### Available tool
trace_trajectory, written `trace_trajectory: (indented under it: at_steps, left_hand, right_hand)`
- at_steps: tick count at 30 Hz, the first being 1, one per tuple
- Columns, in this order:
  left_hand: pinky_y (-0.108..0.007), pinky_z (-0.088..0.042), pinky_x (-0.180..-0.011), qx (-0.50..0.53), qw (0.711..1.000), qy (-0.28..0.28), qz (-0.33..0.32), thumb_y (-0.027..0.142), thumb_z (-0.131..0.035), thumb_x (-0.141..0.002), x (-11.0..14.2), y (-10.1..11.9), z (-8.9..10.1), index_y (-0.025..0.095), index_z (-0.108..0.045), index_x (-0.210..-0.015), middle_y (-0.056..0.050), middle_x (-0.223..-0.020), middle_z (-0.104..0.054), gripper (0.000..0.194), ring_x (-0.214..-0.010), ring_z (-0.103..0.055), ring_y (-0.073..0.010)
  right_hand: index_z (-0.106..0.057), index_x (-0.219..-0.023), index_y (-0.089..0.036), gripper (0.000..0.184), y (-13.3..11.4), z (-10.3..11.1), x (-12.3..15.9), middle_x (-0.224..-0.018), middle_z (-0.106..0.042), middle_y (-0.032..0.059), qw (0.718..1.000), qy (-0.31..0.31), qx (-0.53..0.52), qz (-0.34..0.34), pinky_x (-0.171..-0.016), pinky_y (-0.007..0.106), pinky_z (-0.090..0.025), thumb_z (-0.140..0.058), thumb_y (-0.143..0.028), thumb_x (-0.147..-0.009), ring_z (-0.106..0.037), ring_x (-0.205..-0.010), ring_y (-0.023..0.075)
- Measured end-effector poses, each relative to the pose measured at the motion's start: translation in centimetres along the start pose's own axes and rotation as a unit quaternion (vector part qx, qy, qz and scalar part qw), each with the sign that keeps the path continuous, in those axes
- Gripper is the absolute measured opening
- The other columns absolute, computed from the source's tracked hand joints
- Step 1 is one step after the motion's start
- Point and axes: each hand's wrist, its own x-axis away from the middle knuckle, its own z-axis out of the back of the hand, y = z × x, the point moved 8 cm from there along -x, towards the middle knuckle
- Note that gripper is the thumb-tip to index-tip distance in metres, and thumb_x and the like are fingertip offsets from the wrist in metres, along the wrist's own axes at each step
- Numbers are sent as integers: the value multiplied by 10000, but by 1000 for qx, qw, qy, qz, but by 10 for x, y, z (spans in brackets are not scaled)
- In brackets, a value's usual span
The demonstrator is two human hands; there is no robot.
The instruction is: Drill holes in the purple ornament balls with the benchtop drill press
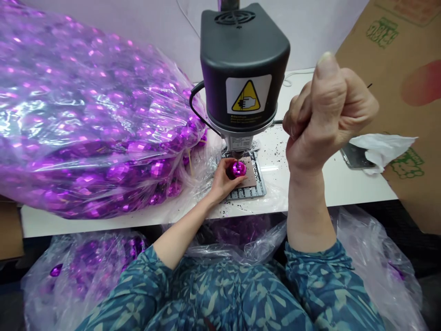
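A shiny faceted purple ball (238,169) sits on a small square board (251,172) beneath the spindle of a dark benchtop drill press (243,59). My left hand (223,180) is closed round the ball from the left, thumb at its near side and fingers at its far side. The drill tip reaches down to the top of the ball; whether it has entered cannot be seen. To the right of the machine, my right hand (327,110) is raised in a fist around the drill press lever, which is mostly hidden by the fingers.
A large clear bag of purple faceted balls (103,115) fills the left of the white table (275,193). Dark shavings lie round the slotted metal base (260,181). At right are a phone (356,156), crumpled tissue (386,147) and a cardboard box (406,55). More plastic bags (86,276) hang below.
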Motion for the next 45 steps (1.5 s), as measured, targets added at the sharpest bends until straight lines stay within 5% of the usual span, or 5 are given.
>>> trace_trajectory:
  at_steps: [22,30,35,40,45]
  left_hand:
    - [-396,-597,-967,21,1000,-11,-15,323,-955,-746,2,0,-2,217,-591,-1182,-71,-1172,-726,578,-1091,-731,-255]
    - [-392,-593,-947,22,1000,3,-9,298,-970,-720,-3,-4,-6,215,-599,-1187,-69,-1158,-731,602,-1077,-730,-248]
    - [-378,-556,-874,-126,990,59,-30,294,-960,-727,31,36,21,204,-621,-1085,-57,-1044,-709,501,-1009,-682,-257]
    - [-362,-545,-805,-229,951,-181,-103,465,-889,-824,83,76,26,217,-646,-1049,-44,-972,-716,413,-937,-658,-254]
    - [-461,-530,-1025,-305,948,-67,-57,228,-495,-1056,5,46,72,162,-684,-1161,-156,-1156,-737,226,-1140,-672,-303]
  right_hand:
    - [-142,-594,-173,527,15,32,55,-417,-142,-72,953,30,-160,257,-352,209,-204,-557,-160,-919,-210,-325,24]
    - [-290,-527,-178,529,6,19,27,-412,-265,-72,977,23,-146,154,-350,231,-206,-601,-247,-950,-278,-338,26]
    - [-368,-508,-226,565,13,-7,-20,-398,-281,-72,992,-19,-124,-16,-381,321,-163,-777,-479,-803,-289,-332,72]
    - [-394,-511,-217,541,14,-10,-26,-422,-280,-66,993,-29,-118,3,-421,316,-160,-751,-502,-801,-300,-356,77]
    - [-434,-505,-215,526,13,-7,-24,-416,-308,-62,992,-8,-123,27,-420,314,-184,-756,-516,-791,-308,-352,75]
